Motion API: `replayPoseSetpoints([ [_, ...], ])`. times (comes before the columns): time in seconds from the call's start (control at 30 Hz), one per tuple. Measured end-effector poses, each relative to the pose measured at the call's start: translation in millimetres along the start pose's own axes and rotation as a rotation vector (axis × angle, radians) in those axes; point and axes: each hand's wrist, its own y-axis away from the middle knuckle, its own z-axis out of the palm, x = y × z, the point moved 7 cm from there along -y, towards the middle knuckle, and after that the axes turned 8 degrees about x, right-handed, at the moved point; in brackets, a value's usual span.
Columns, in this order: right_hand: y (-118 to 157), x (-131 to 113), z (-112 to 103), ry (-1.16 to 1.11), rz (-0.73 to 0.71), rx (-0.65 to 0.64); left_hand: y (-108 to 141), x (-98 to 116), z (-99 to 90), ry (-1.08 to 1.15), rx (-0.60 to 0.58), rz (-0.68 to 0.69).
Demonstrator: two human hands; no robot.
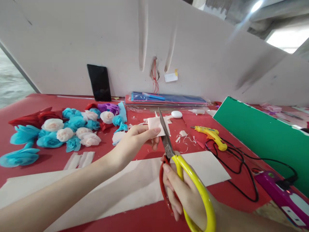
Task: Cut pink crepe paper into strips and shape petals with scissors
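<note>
My left hand [142, 136] pinches a small folded piece of pale pink paper [154, 124] between thumb and fingers. A pair of scissors [193, 180] with one yellow and one red handle is in my right hand [184, 190], fingers wrapped around the grips. The blades point away from me and lie along the right edge of the folded paper. Whether they are biting into it I cannot tell. Below both hands a long pale paper strip [116, 187] is spread across the red table [135, 222]. Paper scraps [182, 133] are scattered just beyond the scissors.
Blue, white and red paper flowers [74, 123] cluster at left. A yellow glue gun [212, 133], black cable [241, 158] and purple power strip [280, 196] lie right, by a green board [263, 141]. A phone [98, 82] leans on the back panel, near plastic-wrapped sheets [166, 97].
</note>
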Motion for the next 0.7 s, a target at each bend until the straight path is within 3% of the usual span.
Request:
replayPoseSetpoints([
  [0.1,5,-10,2,-0.101,0.062,-0.021,1,-1,1.7,-0.005,-0.015,-0.031],
  [0.2,4,-19,1,-0.108,0.022,-0.005,3,-1,4.4,-0.018,-0.047,-0.053],
  [0.47,-5,-2,-1,-0.068,0.069,0.017,3,-9,4.7,-0.023,-0.072,-0.071],
  [0.7,-17,-18,-4,-0.372,0.018,-0.060,2,-8,-0.2,-0.055,-0.101,-0.034],
])
